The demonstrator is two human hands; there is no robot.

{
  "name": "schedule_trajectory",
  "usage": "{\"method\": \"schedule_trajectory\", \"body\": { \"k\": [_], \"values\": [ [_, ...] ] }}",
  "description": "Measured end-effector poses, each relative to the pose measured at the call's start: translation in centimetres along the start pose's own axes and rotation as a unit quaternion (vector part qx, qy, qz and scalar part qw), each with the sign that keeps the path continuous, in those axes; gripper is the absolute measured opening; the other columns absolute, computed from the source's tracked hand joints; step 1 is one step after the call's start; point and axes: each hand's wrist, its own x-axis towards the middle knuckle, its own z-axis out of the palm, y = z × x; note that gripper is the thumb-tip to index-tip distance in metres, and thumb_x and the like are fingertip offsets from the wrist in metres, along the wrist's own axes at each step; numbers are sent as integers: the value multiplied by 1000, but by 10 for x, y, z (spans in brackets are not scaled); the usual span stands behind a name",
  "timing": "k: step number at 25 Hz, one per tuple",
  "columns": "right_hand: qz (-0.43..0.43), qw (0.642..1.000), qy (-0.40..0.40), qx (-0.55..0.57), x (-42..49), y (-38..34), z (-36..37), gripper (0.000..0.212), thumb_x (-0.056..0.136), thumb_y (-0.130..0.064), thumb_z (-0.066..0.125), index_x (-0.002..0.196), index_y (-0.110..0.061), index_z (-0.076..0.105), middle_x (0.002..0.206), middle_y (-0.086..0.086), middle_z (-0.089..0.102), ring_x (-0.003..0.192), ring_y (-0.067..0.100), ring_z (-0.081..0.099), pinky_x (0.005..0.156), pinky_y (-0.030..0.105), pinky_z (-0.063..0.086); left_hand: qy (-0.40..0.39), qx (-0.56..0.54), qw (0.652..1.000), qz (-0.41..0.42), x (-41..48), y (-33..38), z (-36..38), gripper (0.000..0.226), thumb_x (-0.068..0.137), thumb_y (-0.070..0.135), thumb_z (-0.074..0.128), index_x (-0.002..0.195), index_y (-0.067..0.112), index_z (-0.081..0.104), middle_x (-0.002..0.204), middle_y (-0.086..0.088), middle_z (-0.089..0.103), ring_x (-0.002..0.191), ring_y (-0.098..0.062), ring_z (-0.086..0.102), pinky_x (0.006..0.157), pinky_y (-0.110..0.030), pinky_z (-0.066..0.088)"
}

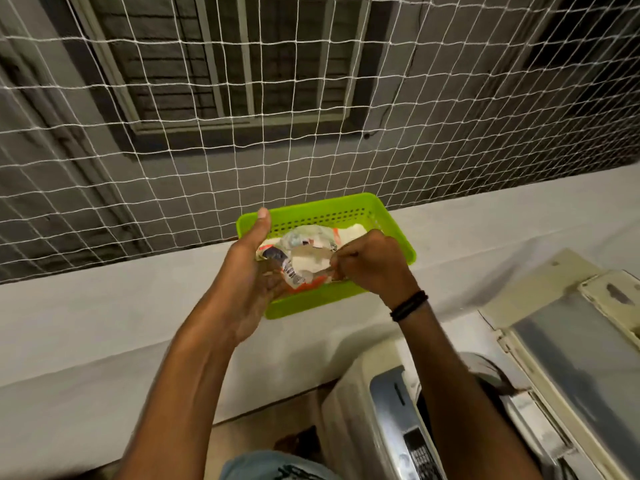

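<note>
A bright green plastic basket point(349, 211) with a perforated wall stands on a grey ledge. Inside it lies a crumpled plastic packet point(308, 258), white with orange and dark print. My left hand point(251, 271) holds the packet's left side from below, thumb up along the basket's left rim. My right hand point(370, 263) pinches the packet's right edge, fingers curled; a black band sits on that wrist. The lower part of the packet is hidden by my hands.
The grey ledge point(104, 306) runs across the view, with a white net point(311, 133) stretched above it and a barred window behind. A top-loading washing machine point(398, 410) with its lid point(571, 358) raised stands at the lower right, close under my right arm.
</note>
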Motion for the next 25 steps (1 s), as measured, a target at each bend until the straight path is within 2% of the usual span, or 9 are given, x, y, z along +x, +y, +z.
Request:
{"method": "schedule_trajectory", "body": {
  "k": [2, 4, 8, 11, 12, 14, 18, 21, 25],
  "values": [
    [58, 996, -54, 48, 9, -2, -2, 24, 80, -19, 63, 93, -7, 78, 102, 15, 74, 104, 29, 68, 90, 38, 56, -28, 12, 1000, -9, 1, 2, -1, 51, 91, 64, 47, 60, 37, 77, 60, 1, 72, 54, -14, 71, 51, -22, 54],
    [102, 988, -91, 73, 15, -5, -6, 27, 79, -17, 67, 102, -4, 74, 107, 16, 73, 105, 32, 67, 92, 40, 56, -36, 18, 999, -24, 2, 4, -3, 51, 89, 66, 48, 61, 35, 78, 67, 0, 75, 62, -17, 74, 55, -24, 57],
    [78, 986, -64, 133, 8, 6, -13, 22, 78, -11, 72, 96, 0, 77, 108, 20, 73, 101, 31, 67, 94, 41, 55, -37, 46, 998, -31, 6, 4, -8, 44, 86, 69, 50, 94, 29, 67, 72, 0, 75, 68, -18, 75, 71, -34, 52],
    [96, 961, -31, 256, -1, 21, -16, 10, 77, -3, 69, 80, -1, 79, 78, 6, 78, 66, 7, 67, 59, 20, 55, -42, 45, 998, -31, 7, 4, -12, 43, 81, 70, 53, 98, 32, 62, 73, 1, 75, 69, -16, 75, 71, -33, 51],
    [88, 951, -25, 296, -5, 25, -17, 15, 80, 4, 64, 77, 1, 79, 65, 1, 76, 50, -1, 59, 46, 11, 45, -42, 44, 998, -31, 6, 5, -12, 45, 78, 71, 55, 100, 33, 62, 75, 1, 76, 71, -15, 75, 72, -33, 51],
    [92, 929, -14, 357, -12, 34, -17, 24, 82, 10, 56, 75, 3, 78, 55, 2, 72, 36, 0, 41, 36, 11, 29, -23, 47, 998, -31, 5, 7, -13, 59, 68, 74, 60, 109, 32, 60, 89, -2, 75, 83, -17, 74, 79, -35, 51],
    [140, 890, -9, 434, -23, 47, -19, 22, 79, 2, 63, 72, -10, 80, 66, 13, 75, 46, 12, 27, 43, 16, 20, 3, 28, 999, -16, 3, 9, -10, 63, 59, 72, 64, 111, 36, 62, 107, -9, 72, 99, -22, 71, 84, -37, 54],
    [150, 873, -12, 463, -29, 54, -20, 16, 78, 0, 66, 77, -7, 80, 71, 18, 75, 49, 13, 26, 45, 18, 20, 19, 27, 999, 1, 1, 10, -5, 83, 60, 70, 63, 133, 33, 50, 118, -11, 65, 111, -26, 65, 100, -39, 49],
    [156, 863, -6, 481, -42, 67, -21, 14, 77, 1, 67, 79, -6, 79, 73, 18, 75, 49, 13, 27, 43, 18, 22, 27, 24, 998, 43, -7, 12, 7, 74, 66, 64, 63, 130, 28, 54, 105, -7, 65, 108, -25, 67, 99, -38, 51]
  ]
}}
